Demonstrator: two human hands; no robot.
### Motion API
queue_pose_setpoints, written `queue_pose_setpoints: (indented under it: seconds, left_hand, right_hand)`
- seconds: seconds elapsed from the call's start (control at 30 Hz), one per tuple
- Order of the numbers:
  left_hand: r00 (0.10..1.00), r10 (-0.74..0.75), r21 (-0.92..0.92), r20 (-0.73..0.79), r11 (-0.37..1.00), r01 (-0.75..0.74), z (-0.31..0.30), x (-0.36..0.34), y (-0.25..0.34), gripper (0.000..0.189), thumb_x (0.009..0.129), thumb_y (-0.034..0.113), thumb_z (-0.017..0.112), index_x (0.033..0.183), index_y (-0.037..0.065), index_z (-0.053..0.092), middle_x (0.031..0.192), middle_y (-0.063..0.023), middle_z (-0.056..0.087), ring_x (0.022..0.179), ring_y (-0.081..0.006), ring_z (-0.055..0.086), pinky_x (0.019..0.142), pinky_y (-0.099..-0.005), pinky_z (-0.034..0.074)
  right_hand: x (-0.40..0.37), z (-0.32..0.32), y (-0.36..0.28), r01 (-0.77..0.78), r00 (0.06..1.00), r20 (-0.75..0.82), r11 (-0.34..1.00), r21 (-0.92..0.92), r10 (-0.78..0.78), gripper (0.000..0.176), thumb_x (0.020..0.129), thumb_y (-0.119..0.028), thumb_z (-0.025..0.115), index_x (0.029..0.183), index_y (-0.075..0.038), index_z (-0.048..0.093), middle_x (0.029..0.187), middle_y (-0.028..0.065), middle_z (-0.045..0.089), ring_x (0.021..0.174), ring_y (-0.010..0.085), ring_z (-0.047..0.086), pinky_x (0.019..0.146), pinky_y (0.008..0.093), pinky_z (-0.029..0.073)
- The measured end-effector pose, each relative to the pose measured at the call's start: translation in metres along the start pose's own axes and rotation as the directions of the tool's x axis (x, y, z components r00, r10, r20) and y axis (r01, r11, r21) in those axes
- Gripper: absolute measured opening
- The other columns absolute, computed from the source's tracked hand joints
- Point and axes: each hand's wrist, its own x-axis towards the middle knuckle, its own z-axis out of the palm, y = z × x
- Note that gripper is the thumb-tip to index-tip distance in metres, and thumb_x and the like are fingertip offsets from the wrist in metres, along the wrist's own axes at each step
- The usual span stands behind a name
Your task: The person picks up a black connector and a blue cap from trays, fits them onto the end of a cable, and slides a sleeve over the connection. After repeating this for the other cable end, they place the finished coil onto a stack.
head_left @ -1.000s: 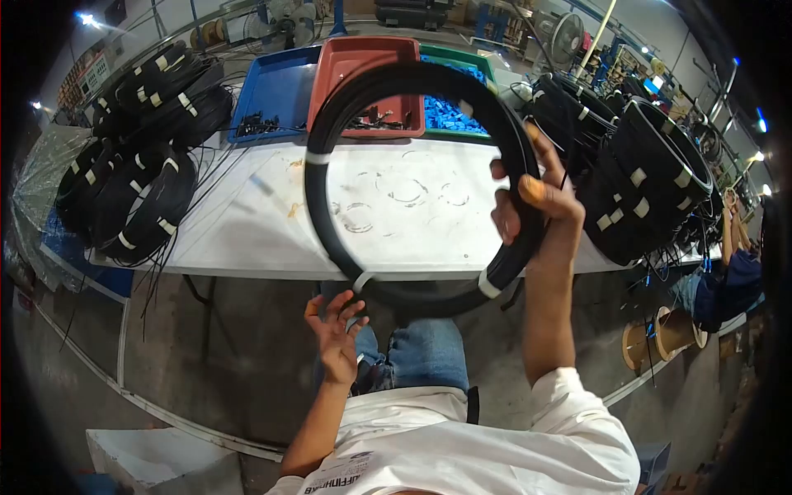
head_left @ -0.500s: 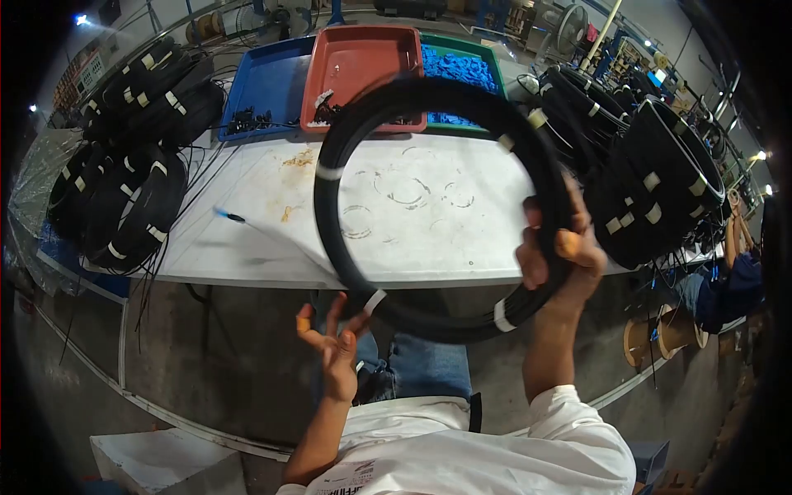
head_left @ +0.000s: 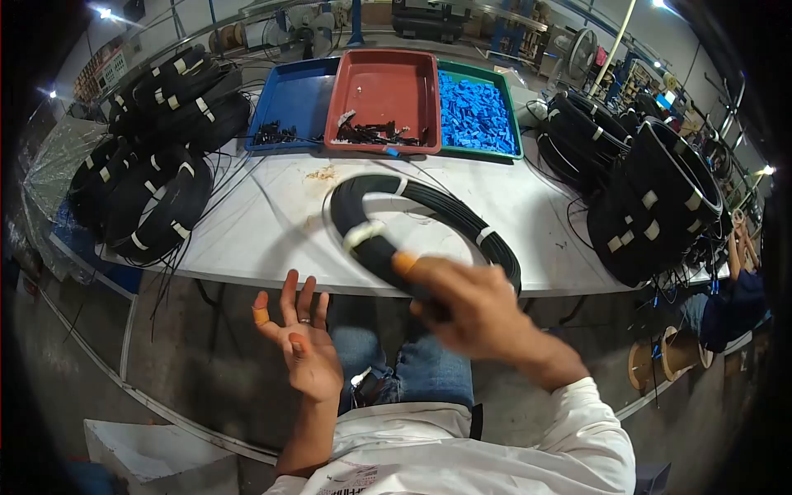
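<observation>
Left hand [head_left: 310, 355] free, right hand [head_left: 466, 304] on a ring-shaped coil of black cable with white tape bands [head_left: 351, 202], at a white table [head_left: 549, 239].
Stacked black cable bundles with pale tape [head_left: 186, 202] fill the table's left end; a blue plastic tray [head_left: 305, 91] sits at its back. Below its front edge the left hand lies palm up, fingers loosely spread, holding nothing. A red plastic tray [head_left: 384, 91] stands at its back. The coil tilts over its front half, contact unclear; the blurred right hand curls its fingers around the near side. A green plastic tray [head_left: 517, 140] stands at its back, taped black rolls [head_left: 660, 223] at its right end.
</observation>
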Motion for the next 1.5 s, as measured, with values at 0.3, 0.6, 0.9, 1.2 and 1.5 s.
queue_pose_setpoints:
  seconds: [0.3,0.6,0.9,1.2,1.5]
  left_hand:
    - [0.933,-0.105,0.031,-0.345,0.992,0.122,-0.042,-0.028,-0.006,0.055,0.105,0.035,0.043,0.150,0.008,0.027,0.155,-0.0136,0.037,0.140,-0.0286,0.037,0.111,-0.0417,0.031]
    - [0.945,-0.232,0.360,-0.230,0.882,0.304,-0.043,0.021,-0.032,0.076,0.094,0.010,0.064,0.156,0.003,0.020,0.164,-0.0150,0.016,0.150,-0.0248,0.016,0.120,-0.0404,0.013]
    - [0.974,-0.228,0.704,-0.014,0.689,0.171,-0.029,0.036,-0.039,0.083,0.087,0.014,0.073,0.152,-0.004,0.025,0.159,-0.0232,0.027,0.150,-0.0313,0.020,0.121,-0.0410,0.012]
    - [0.909,-0.411,0.969,0.062,0.243,0.044,-0.004,0.056,-0.018,0.099,0.081,0.031,0.078,0.155,-0.003,0.020,0.159,-0.0255,0.027,0.148,-0.0396,0.025,0.121,-0.0441,0.017]
    - [0.793,-0.608,0.984,-0.026,0.125,0.128,0.013,0.102,-0.015,0.095,0.079,0.015,0.073,0.155,-0.002,0.019,0.160,-0.0238,0.026,0.150,-0.0381,0.023,0.122,-0.0448,0.016]
  right_hand:
    - [-0.010,0.080,-0.029,-0.127,0.948,0.293,0.992,-0.007,0.124,0.068,0.069,-0.004,0.070,0.134,-0.009,0.050,0.107,0.0099,0.067,0.075,0.0283,0.072,0.055,0.0375,0.056]
    - [-0.012,0.103,-0.029,-0.186,0.915,0.375,0.980,0.068,0.148,0.095,0.062,-0.009,0.082,0.145,-0.009,0.036,0.118,0.0166,0.059,0.104,0.0330,0.063,0.080,0.0405,0.054]
    - [-0.050,0.029,0.120,-0.671,0.734,-0.205,0.738,-0.070,0.648,0.113,0.074,-0.041,0.084,0.154,0.001,0.016,0.152,0.0353,0.028,0.144,0.0495,0.025,0.117,0.0525,0.024]
    - [-0.020,0.041,0.124,-0.707,0.665,0.040,0.611,0.356,0.746,0.101,0.077,-0.007,0.079,0.155,-0.004,0.015,0.146,0.0301,0.043,0.138,0.0420,0.042,0.120,0.0442,0.025]
    - [0.016,0.040,0.150,-0.811,0.480,0.112,0.391,0.436,0.870,0.080,0.078,0.003,0.071,0.148,-0.009,0.034,0.130,0.0237,0.059,0.117,0.0458,0.057,0.117,0.0463,0.034]
